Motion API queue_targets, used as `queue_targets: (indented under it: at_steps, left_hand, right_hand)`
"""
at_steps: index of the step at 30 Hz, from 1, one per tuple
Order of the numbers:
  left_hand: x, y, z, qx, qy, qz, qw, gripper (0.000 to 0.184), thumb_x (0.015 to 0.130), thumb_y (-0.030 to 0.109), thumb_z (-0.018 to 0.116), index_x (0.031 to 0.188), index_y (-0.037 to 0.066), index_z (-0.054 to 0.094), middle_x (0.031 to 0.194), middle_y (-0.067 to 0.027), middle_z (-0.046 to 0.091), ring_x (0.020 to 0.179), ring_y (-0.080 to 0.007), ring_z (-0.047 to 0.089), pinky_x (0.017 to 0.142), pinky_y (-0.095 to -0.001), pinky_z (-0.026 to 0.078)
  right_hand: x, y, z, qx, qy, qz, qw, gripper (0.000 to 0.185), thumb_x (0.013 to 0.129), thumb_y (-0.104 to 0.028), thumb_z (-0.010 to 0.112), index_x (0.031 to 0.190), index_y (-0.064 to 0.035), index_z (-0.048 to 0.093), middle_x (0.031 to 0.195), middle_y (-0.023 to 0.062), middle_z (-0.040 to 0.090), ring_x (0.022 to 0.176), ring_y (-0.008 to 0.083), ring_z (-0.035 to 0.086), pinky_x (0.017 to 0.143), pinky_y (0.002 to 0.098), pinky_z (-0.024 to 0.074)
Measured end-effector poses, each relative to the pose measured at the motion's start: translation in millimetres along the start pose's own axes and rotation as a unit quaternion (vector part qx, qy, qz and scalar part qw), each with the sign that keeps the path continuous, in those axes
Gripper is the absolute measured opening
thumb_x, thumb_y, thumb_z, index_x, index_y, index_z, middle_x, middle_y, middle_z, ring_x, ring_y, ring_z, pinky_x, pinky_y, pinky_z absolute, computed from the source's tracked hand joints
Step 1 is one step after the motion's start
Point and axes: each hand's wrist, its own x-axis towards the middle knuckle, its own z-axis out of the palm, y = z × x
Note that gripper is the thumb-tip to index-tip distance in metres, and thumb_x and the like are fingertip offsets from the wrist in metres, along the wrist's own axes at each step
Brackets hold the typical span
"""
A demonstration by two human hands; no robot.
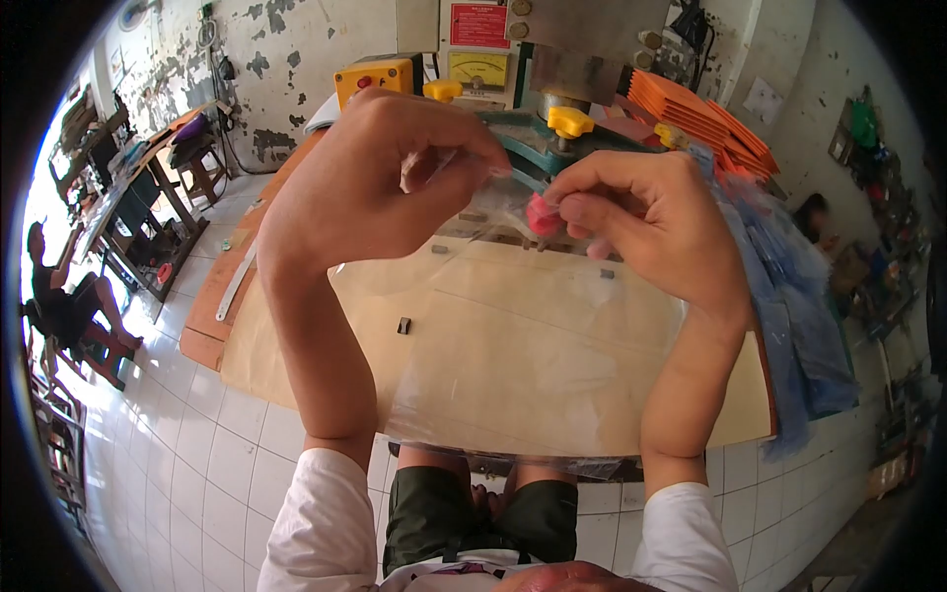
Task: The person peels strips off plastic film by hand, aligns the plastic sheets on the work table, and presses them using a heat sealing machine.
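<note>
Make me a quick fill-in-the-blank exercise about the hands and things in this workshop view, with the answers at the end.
1. Below the left hand and right hand spreads see-____ plastic film.
2. The small pinkish-red item is nearest the person's ____ hand.
3. The slanted stack at the back right is coloured ____.
4. Draped at the right, the plastic sheets are coloured ____.

Missing words: through; right; orange; blue.

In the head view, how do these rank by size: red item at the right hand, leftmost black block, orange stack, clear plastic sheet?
Largest to smallest:
Clear plastic sheet
Orange stack
Red item
Black block
</note>
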Motion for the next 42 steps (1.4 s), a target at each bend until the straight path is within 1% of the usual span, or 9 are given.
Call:
queue_targets:
  at_steps: [2,5,9,14,18,20,27,34,42]
  left_hand:
    - [-2,-4,-1,-0.057,-0.019,0.044,0.997,0.008,0.084,0.003,0.07,0.091,0.001,0.073,0.08,-0.007,0.07,0.062,-0.0151,0.059,0.057,-0.0276,0.046]
    - [2,9,-3,-0.036,-0.075,0.031,0.996,0.01,0.083,0.007,0.073,0.092,0.001,0.073,0.084,-0.009,0.07,0.063,-0.0172,0.061,0.06,-0.0288,0.047]
    - [2,12,1,-0.005,-0.095,-0.008,0.995,0.011,0.083,0.008,0.074,0.089,0.0,0.073,0.079,-0.0099,0.069,0.063,-0.0173,0.062,0.06,-0.029,0.048]
    - [2,8,-1,-0.009,-0.003,0.003,1.0,0.012,0.084,0.011,0.071,0.079,0.001,0.073,0.063,-0.0079,0.063,0.055,-0.0144,0.06,0.055,-0.0265,0.047]
    - [-4,14,-15,-0.042,0.027,-0.047,0.998,0.012,0.084,0.009,0.07,0.078,-0.001,0.073,0.064,-0.0068,0.064,0.057,-0.0106,0.057,0.054,-0.026,0.045]
    - [-5,16,-17,-0.103,0.061,-0.065,0.991,0.013,0.085,0.008,0.069,0.077,-0.002,0.072,0.066,-0.0053,0.065,0.057,-0.009,0.055,0.054,-0.0269,0.043]
    - [-2,14,-16,-0.058,0.064,-0.069,0.994,0.017,0.087,0.01,0.069,0.077,-0.002,0.072,0.069,-0.0051,0.068,0.061,-0.0061,0.056,0.056,-0.0243,0.042]
    - [-5,3,-12,0.023,0.044,-0.073,0.996,0.013,0.087,0.01,0.069,0.085,-0.002,0.072,0.076,-0.0063,0.07,0.067,-0.0087,0.059,0.064,-0.0246,0.047]
    - [-5,-9,-5,-0.035,0.012,-0.082,0.996,0.011,0.086,0.006,0.067,0.091,-0.003,0.071,0.078,-0.0057,0.07,0.069,-0.0094,0.06,0.065,-0.0248,0.048]
  right_hand:
    - [1,0,4,-0.008,0.002,-0.006,1.0,0.009,0.088,-0.002,0.065,0.095,0.0025,0.07,0.072,0.0069,0.068,0.063,0.0083,0.063,0.057,0.0237,0.0508]
    - [3,-2,7,-0.033,0.003,-0.023,0.999,0.009,0.087,-0.003,0.066,0.093,0.003,0.07,0.069,0.0084,0.067,0.06,0.0095,0.062,0.056,0.0247,0.0489]
    - [5,1,14,-0.035,0.024,-0.05,0.998,0.01,0.087,-0.005,0.067,0.092,0.0032,0.069,0.067,0.0088,0.066,0.058,0.0094,0.059,0.054,0.0255,0.0464]
    - [1,-1,4,0.014,0.019,-0.008,1.0,0.011,0.09,-0.006,0.065,0.093,0.0038,0.069,0.07,0.0043,0.065,0.062,0.0067,0.058,0.057,0.0235,0.0467]
    - [-7,-3,-21,0.043,-0.008,0.056,0.997,0.012,0.092,-0.007,0.065,0.095,0.0036,0.067,0.075,0.0003,0.065,0.067,0.0052,0.057,0.062,0.021,0.0474]
    - [-12,5,-33,0.024,-0.02,0.043,0.999,0.012,0.093,-0.008,0.065,0.096,0.0028,0.067,0.075,0.0,0.064,0.066,0.0053,0.056,0.062,0.0209,0.0471]
    - [-16,6,-41,-0.062,0.068,-0.017,0.996,0.011,0.091,-0.007,0.067,0.094,0.0037,0.068,0.073,0.0009,0.063,0.065,0.0054,0.055,0.06,0.0217,0.0469]
    - [-16,7,-38,-0.098,0.06,0.007,0.993,0.011,0.094,-0.007,0.064,0.097,0.0028,0.068,0.077,0.0019,0.064,0.066,0.0055,0.056,0.059,0.02,0.044]
    - [-13,14,-35,-0.117,0.055,-0.015,0.992,0.01,0.092,-0.006,0.066,0.095,0.0025,0.069,0.078,0.0012,0.065,0.067,0.0048,0.057,0.059,0.0195,0.0443]
